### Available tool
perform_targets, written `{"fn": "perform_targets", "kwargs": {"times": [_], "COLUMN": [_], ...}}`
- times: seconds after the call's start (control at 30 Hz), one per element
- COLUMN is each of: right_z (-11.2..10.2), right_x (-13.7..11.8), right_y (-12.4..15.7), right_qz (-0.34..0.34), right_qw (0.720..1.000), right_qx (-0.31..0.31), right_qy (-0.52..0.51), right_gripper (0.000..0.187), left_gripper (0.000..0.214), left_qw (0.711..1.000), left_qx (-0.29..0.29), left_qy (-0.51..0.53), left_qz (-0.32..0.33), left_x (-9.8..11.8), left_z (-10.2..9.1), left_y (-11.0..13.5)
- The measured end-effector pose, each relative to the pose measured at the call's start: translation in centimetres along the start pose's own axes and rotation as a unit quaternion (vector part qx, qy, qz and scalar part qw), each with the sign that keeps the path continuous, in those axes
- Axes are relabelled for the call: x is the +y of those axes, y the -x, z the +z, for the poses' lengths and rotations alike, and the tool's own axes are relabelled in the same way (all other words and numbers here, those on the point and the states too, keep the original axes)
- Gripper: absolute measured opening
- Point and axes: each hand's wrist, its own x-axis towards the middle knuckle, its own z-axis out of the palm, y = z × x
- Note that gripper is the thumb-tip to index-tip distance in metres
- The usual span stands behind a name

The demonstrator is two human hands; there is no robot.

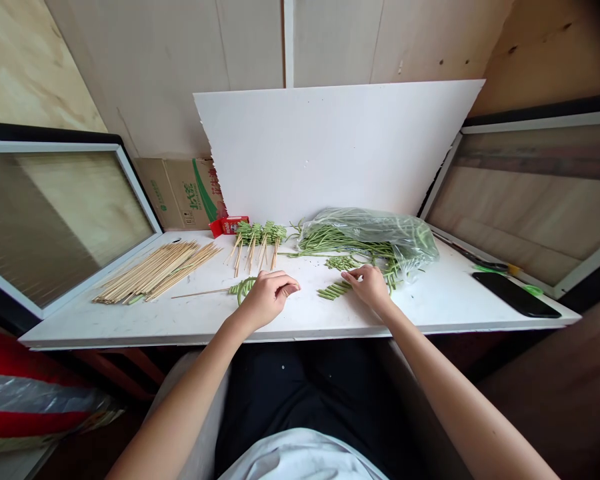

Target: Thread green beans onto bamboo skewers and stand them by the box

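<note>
My left hand [269, 297] is closed above the front part of the table, its fingers curled with the tips pointing right. Beside its knuckles lies a skewer [200, 293] bearing green bean pieces [241, 288], partly hidden behind the hand. Whatever the left fingers hold, if anything, is out of sight. My right hand [371, 285] pinches at the right end of a slanted row of cut green bean pieces [333, 291]. Just behind that row is a small pile of cut beans [342, 263].
Bare bamboo skewers [160, 272] lie in a heap at left. Several finished bean skewers [260, 233] stand behind, near a red box [230, 225]. A plastic bag [375, 230] of long beans sits at back right. A black phone [515, 294] and scissors [473, 255] lie right.
</note>
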Motion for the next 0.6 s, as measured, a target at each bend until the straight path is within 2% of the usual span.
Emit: {"fn": "perform_targets", "kwargs": {"times": [0.13, 0.2, 0.33, 0.47, 0.6], "right_z": [-0.5, -1.0, -1.6, -1.5, -1.2], "right_x": [1.0, 1.6, 2.3, 1.5, 0.3], "right_y": [-0.3, -0.6, -1.2, -1.0, -0.4], "right_qz": [0.026, 0.042, 0.067, 0.041, 0.024], "right_qw": [0.996, 0.993, 0.985, 0.974, 0.966], "right_qx": [-0.073, -0.111, -0.148, -0.182, -0.204], "right_qy": [0.04, 0.02, -0.064, -0.127, -0.157], "right_gripper": [0.036, 0.041, 0.056, 0.067, 0.063], "left_gripper": [0.025, 0.024, 0.023, 0.023, 0.022], "left_qw": [1.0, 1.0, 1.0, 1.0, 0.999], "left_qx": [-0.007, -0.007, -0.007, -0.01, -0.01], "left_qy": [-0.001, -0.001, -0.004, -0.015, -0.03], "left_qz": [-0.012, -0.012, -0.008, -0.012, -0.009], "left_x": [-0.1, -0.3, -0.7, -0.9, -1.0], "left_z": [0.0, 0.0, 0.2, 0.3, 0.4], "left_y": [0.0, 0.0, 0.0, 0.1, 0.2]}}
